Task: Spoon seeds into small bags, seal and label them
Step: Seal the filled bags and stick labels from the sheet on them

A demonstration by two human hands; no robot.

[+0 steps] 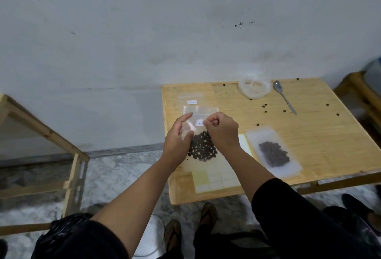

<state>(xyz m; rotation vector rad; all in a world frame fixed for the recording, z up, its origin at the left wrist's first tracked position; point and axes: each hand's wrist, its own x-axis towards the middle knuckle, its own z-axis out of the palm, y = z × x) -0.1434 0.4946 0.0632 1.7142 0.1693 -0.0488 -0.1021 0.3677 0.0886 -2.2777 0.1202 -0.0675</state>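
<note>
A clear bag of dark seeds [203, 147] is held upright above the table's [309, 135] left edge, its left side pinched by the left hand [178, 135], while a small white label [199, 123] is pressed on by the right hand's [222, 130] curled fingertips.

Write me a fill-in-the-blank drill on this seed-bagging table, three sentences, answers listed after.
1. The left hand and right hand hold a clear bag filled with dark ____.
2. The metal ____ lies on the table at its far side, touched by neither hand.
3. A second filled bag lies flat to the ____ of the held one.

Answers: seeds; spoon; right
</note>
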